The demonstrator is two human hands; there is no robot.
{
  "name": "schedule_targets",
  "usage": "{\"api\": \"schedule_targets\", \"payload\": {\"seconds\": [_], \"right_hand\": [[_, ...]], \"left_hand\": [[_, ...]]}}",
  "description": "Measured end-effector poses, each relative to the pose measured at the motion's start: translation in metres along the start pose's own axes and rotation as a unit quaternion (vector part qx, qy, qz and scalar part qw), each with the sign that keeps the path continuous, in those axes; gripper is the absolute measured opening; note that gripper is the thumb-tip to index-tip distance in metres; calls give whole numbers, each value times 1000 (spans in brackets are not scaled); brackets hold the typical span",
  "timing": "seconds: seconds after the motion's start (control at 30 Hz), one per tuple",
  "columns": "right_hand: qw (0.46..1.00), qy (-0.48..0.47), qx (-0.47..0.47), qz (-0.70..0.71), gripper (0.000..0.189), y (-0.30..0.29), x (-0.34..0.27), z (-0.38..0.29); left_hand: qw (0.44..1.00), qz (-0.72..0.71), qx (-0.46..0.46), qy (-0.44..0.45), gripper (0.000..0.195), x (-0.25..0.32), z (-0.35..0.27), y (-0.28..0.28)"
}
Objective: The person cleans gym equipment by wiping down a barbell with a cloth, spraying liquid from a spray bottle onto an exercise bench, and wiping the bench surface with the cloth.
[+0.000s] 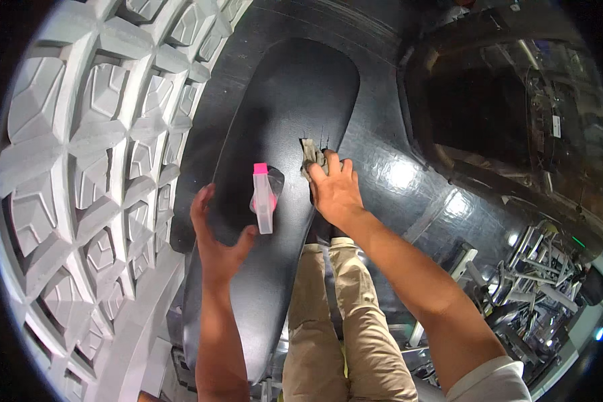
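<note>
My left hand (pixel 222 247) is held with thumb and fingers spread, empty, over the left side of a black padded bench (pixel 301 90). Just right of its thumb stands a spray bottle (pixel 264 203), seen from above, with a translucent white spray head and a pink nozzle tip. Its clear body shows only partly beneath the head. At the bench's right edge my right hand (pixel 335 193) presses a crumpled beige cloth (pixel 311 152) against the upholstery. Several dark cracks or streaks mark the bench surface just beyond the cloth.
A white lattice wall panel (pixel 93 125) rises close along the left. Glossy black flooring (pixel 377 135) surrounds the bench, and my legs (pixel 352 321) stand at its right side. A dark mirror (pixel 475 105) is at upper right, reflecting metal equipment. Metal gym-like frames (pixel 527 281) crowd the lower right.
</note>
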State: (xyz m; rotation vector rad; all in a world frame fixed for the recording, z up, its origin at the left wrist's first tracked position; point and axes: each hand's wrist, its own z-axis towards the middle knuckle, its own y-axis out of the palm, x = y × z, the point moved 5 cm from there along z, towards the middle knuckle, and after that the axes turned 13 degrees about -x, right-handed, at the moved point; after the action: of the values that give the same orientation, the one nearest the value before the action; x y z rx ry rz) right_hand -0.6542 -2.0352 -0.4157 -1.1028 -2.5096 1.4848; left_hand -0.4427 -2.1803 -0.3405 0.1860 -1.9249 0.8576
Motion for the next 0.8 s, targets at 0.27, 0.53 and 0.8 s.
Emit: {"api": "schedule_targets", "payload": {"seconds": [0.27, 0.53, 0.8], "right_hand": [[998, 17, -21, 52, 28, -8, 6, 1], [994, 48, -79, 66, 28, -12, 6, 0], [984, 57, -77, 150, 32, -11, 7, 5]], "left_hand": [[992, -49, -77, 83, 54, 49, 53, 55], [995, 3, -53, 80, 19, 52, 9, 23], [983, 38, -140, -114, 21, -1, -112, -15]]}}
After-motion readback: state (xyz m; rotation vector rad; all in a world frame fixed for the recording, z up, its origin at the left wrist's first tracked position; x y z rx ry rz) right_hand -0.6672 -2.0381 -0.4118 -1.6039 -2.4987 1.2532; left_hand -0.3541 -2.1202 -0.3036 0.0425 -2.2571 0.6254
